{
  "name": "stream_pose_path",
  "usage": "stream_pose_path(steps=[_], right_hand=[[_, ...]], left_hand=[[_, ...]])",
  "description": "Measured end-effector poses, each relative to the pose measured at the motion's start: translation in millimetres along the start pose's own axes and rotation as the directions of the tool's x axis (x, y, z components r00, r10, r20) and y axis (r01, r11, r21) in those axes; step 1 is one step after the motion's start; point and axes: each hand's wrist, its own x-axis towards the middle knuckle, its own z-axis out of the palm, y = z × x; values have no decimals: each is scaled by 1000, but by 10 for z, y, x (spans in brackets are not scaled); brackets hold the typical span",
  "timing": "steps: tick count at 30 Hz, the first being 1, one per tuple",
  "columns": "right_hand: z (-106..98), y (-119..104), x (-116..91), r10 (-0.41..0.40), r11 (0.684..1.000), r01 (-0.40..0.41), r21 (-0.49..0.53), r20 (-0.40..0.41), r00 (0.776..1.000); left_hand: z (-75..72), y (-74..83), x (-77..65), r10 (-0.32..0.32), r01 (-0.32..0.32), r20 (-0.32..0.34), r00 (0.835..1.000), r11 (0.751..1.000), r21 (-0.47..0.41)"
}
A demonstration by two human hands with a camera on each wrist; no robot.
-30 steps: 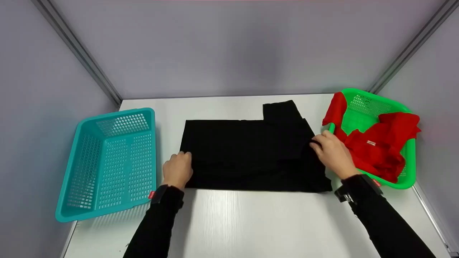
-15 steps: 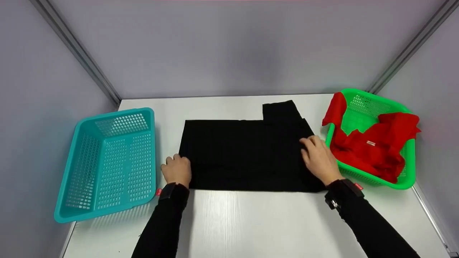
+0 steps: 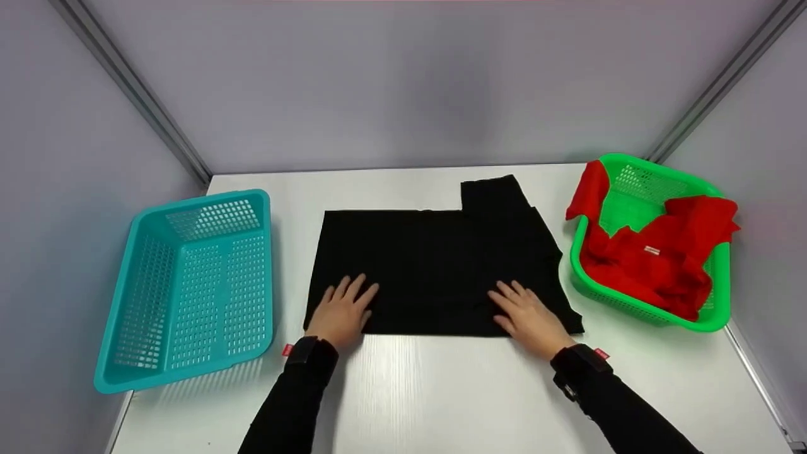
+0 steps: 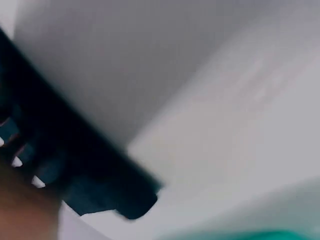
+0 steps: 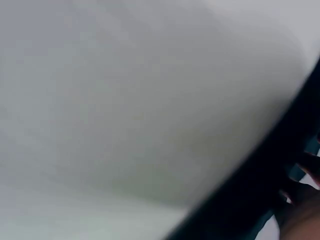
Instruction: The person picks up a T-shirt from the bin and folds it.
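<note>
Black sleeves reach in from the near side, cut off by the bottom of the head view, w/ dark wristbands & a small red tag at each wrist. The L hand lies palm down, fingers straight & slightly spread, on the near L corner of a flat black cloth, gripping nothing; the R hand lies likewise toward the near R corner, fingers extended, no grip. Btwn the forearms, the white table gives a broad stretch of room; a narrower strip separates the L hand from the teal basket on its outer side. The cloth's near edge runs straight btwn the hands; its near R corner juts just past the R hand. The green basket stands outward of & beyond the R hand, w/ red cloth heaped inside, one end over the rim. Ahead of the R fingertips, a flap pokes past the black cloth's far edge, short of the table's back edge & grey wall.

Hidden: cloth under both palms, & much of the green basket's floor. Black-on-black layers are hard to read. Both wrist views are blurred, each hand cut off in a lower corner.
</note>
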Motion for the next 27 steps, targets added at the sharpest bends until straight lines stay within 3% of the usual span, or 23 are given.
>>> stream_pose_path(steps=[2, 4, 9, 12, 19, 23, 27], right_hand=[[19, 16, -18, 25, 999, -26, 24, 43, 999], [16, 37, -22, 48, 997, -49, 51, 29, 998], [-26, 99, 59, 72, 996, -65, 59, -138, 988], [-54, 134, 139, 90, 996, -89, 13, -191, 977], [-113, 163, 316, 191, 971, -209, -119, -146, 971], [-130, 186, 374, 154, 977, -171, -129, -129, 980], [-153, 202, 389, 128, 986, -136, -93, -95, 987]], left_hand=[[3, 18, -46, -48, 49, 45, 998, 999, -21], [3, 18, -60, -68, 68, 47, 997, 998, -4], [-15, -9, 9, -37, 41, -60, 998, 996, 75], [-10, -27, 58, -37, 43, -73, 997, 995, 86], [12, -53, 114, -91, 90, -58, 994, 996, -9], [4, -44, 126, -75, 72, -55, 996, 996, -52], [-27, -31, 145, -77, 78, -38, 996, 997, 14]])
